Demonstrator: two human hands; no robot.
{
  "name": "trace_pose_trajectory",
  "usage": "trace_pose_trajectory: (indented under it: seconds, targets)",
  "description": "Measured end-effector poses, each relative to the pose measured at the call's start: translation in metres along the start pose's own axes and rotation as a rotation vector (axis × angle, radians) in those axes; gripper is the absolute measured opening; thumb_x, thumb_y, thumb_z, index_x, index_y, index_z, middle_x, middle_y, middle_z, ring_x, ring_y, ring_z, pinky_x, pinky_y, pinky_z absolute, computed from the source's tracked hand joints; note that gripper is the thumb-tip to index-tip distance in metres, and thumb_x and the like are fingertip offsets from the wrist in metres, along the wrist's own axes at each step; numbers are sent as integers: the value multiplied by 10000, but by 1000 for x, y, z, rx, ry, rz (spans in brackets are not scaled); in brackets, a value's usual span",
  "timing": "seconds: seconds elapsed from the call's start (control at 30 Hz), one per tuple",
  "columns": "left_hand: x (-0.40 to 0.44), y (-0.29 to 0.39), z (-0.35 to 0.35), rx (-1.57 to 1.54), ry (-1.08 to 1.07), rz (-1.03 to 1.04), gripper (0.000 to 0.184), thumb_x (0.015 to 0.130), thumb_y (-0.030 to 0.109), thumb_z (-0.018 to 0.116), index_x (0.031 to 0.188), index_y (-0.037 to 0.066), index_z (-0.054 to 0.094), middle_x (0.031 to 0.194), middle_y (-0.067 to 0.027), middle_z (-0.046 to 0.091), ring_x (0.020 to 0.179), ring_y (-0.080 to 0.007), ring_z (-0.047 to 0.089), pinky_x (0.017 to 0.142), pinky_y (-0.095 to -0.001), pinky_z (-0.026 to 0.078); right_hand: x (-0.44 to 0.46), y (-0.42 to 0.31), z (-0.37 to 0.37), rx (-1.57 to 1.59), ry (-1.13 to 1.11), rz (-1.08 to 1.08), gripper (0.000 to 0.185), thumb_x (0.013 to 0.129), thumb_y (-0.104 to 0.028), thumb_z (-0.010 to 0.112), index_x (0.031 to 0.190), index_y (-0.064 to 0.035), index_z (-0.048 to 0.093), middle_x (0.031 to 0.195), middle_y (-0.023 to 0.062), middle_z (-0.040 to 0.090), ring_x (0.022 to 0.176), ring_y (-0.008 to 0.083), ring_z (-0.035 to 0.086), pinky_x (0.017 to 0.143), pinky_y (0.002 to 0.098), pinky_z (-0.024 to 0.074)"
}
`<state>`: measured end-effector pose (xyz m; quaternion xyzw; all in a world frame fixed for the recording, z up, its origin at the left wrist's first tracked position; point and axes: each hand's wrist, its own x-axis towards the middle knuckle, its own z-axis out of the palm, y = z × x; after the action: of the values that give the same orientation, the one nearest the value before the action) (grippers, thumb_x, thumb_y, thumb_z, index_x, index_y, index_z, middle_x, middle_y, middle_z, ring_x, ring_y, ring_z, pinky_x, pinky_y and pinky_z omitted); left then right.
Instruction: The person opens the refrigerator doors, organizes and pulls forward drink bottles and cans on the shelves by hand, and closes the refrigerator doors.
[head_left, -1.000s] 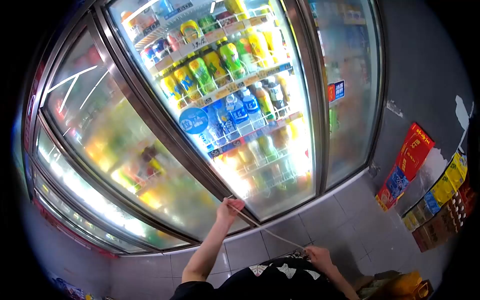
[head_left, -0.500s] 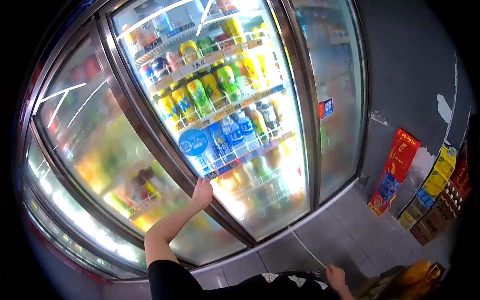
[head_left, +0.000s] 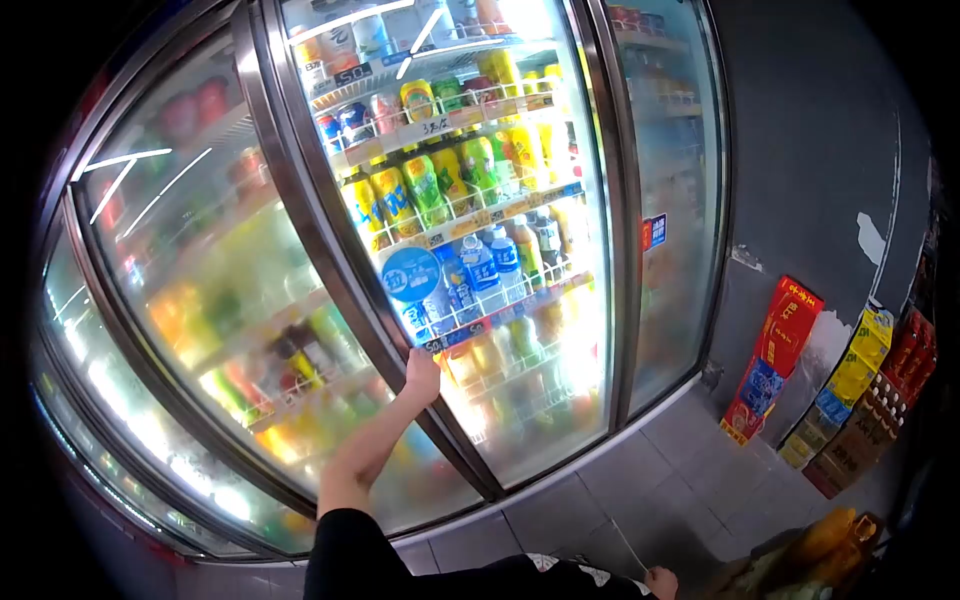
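Note:
My left hand point(head_left: 422, 377) is at the metal door frame point(head_left: 340, 270) of a glass-fronted drinks fridge, its fingers closed at the frame's edge below a round blue sticker point(head_left: 411, 274). Low at the bottom edge, my right hand point(head_left: 661, 581) is closed on a thin pale stick point(head_left: 627, 546) that points up and left over the floor. Behind the glass stand rows of drinks, among them yellow and green bottles point(head_left: 425, 190) and blue-labelled bottles point(head_left: 478, 262).
More fogged glass doors point(head_left: 190, 290) lie to the left, another point(head_left: 670, 220) to the right. Against the grey wall stand a red box point(head_left: 775, 355), yellow packs point(head_left: 862, 350) and a brown carton point(head_left: 850, 440). An orange-yellow bag point(head_left: 825, 550) is at the lower right.
My left hand has left the stick and moved up to the door frame. The left door's frame has shifted slightly from its neighbour. My right hand has gone lower in view.

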<state>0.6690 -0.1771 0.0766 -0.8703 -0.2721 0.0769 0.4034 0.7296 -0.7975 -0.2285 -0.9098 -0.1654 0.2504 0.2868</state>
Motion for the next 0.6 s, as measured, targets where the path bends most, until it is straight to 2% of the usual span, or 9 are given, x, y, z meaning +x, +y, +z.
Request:
trace_pose_trajectory:
  seconds: [0.07,0.17,0.23,0.3,0.37,0.43,0.5,0.57,0.6]
  targets:
    - [-2,4,-9,-34,-48,-29,205,805,225,540,900,143,702,940,-25,622,988,-180,510,802,-341,324,4,11,4,-118,46,-106,305,869,-315,500,972,-70,648,957,194,634,929,383,588,807,444,466]
    - [-17,19,-26,-25,-44,-80,215,817,220,526,898,138,707,948,-51,628,960,-195,525,829,-350,336,14,36,15,-82,105,-191,316,865,-328,503,956,-65,652,961,181,637,928,385,586,803,443,467]
    - [-43,33,-53,-19,-94,1,224,812,235,527,905,135,706,940,-46,628,972,-204,525,849,-356,335,5,15,-4,-90,-26,-62,333,860,-338,487,963,-74,661,967,179,641,961,382,584,822,446,457]
    - [-75,52,-85,46,-92,88,225,822,215,531,944,148,707,960,-56,649,982,-233,553,841,-437,388,5,-1,-23,-142,-89,-84,328,859,-325,478,961,-73,661,977,180,641,969,383,583,818,449,456]
    - [-108,74,-122,67,-39,132,235,815,217,525,943,139,705,922,-77,641,998,-257,550,862,-494,397,1,-6,-29,-227,-226,-109,319,857,-298,462,956,-70,661,998,183,640,986,384,580,810,455,454]
    - [-139,92,-171,45,-11,278,250,809,227,525,950,118,700,906,-92,631,998,-278,551,870,-507,393,-3,0,-32,-287,-327,-139,310,855,-280,455,947,-67,660,1005,185,639,990,385,578,801,459,453]
    - [-160,127,-188,75,243,366,228,774,245,539,831,97,703,869,-104,620,921,-277,553,876,-523,398,2,10,-30,-313,-327,-189,297,853,-270,457,932,-65,657,1000,187,636,979,387,579,791,460,454]
    - [-167,158,-216,-106,329,503,199,729,236,558,744,96,699,786,-87,622,846,-256,561,809,-455,416,5,20,-26,-338,-323,-235,285,851,-260,460,918,-62,654,994,189,633,969,389,579,781,461,454]
    - [-169,174,-232,-165,363,605,171,711,228,565,692,111,689,706,-71,602,797,-232,540,767,-406,379,5,24,-25,-345,-312,-255,279,850,-255,461,911,-61,652,991,190,632,963,390,580,776,462,455]
